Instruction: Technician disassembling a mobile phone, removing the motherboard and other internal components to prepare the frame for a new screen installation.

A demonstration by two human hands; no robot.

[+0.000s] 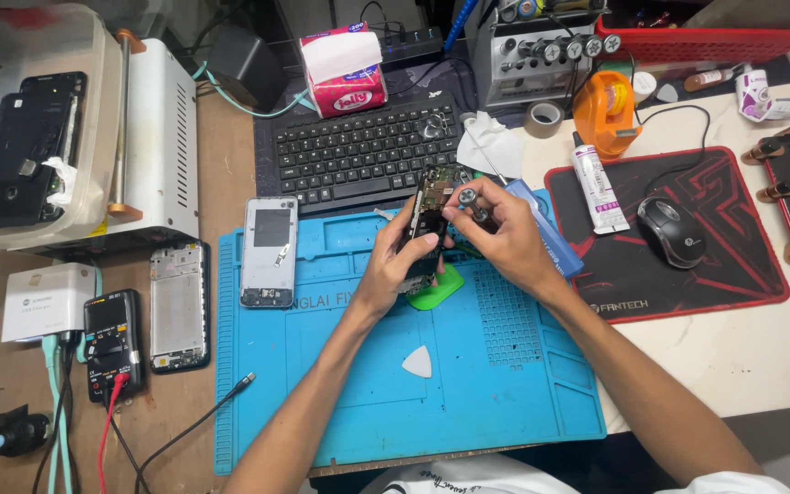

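Observation:
My left hand point(393, 261) grips an opened phone body point(429, 209), tilted up on its edge above the blue work mat point(505, 384). My right hand point(497, 236) pinches a small screwdriver point(470, 198) by its metal cap, its tip set against the phone's exposed circuit board. A green pad point(441, 285) lies on the mat just under the phone. A white triangular pick point(419, 362) rests on the mat nearer to me. A silver phone back cover point(270, 251) lies at the mat's left edge.
A black keyboard point(358, 151) and tissue pack point(344, 69) sit behind the mat. A mouse point(671, 231) on a red-black pad, a glue tube point(596, 187) and an orange tape dispenser point(607, 112) are at right. A phone frame point(178, 306), multimeter point(112, 343) and white machine point(159, 137) are at left.

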